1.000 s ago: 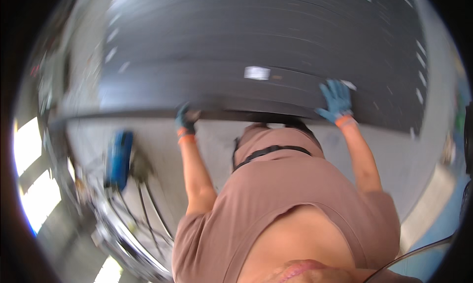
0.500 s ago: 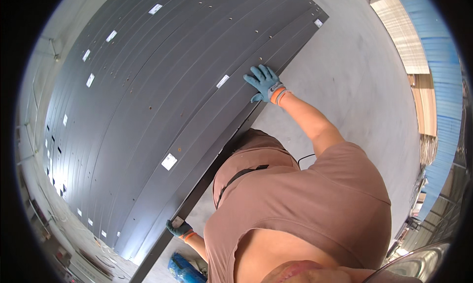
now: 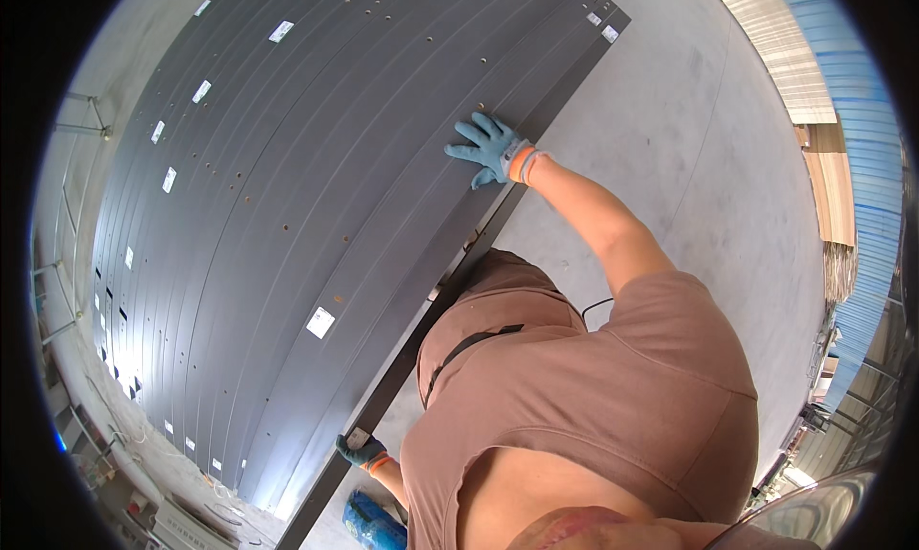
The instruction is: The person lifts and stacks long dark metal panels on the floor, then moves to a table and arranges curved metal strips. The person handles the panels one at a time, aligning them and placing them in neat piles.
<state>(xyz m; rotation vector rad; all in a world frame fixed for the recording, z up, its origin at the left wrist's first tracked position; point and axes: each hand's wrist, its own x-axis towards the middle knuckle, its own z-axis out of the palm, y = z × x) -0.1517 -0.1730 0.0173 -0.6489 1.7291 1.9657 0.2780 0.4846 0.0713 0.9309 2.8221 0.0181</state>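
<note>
Long dark grey panels (image 3: 287,167) lie side by side in a broad slanting spread, with white labels and small holes on them. My right hand (image 3: 486,151), in a blue-grey glove with an orange cuff, presses flat on the panel nearest my body, fingers spread. My left hand (image 3: 362,451), gloved alike, is at the near edge strip (image 3: 383,387) of the panels, lower left. Its fingers curl round that edge beside a pale label (image 3: 357,437). Part of this hand is hidden behind the edge.
Grey floor (image 3: 689,167) runs along the right. Stacks of pale boards (image 3: 780,47) stand against a blue corrugated wall (image 3: 852,81). A blue bag-like object (image 3: 373,521) lies below my left hand. Metal frames (image 3: 62,215) stand at the far left.
My right hand has moved left, and the panel under it has shifted away from my body, covering a white label. More of the edge beneath shows. My left hand still grips the edge.
</note>
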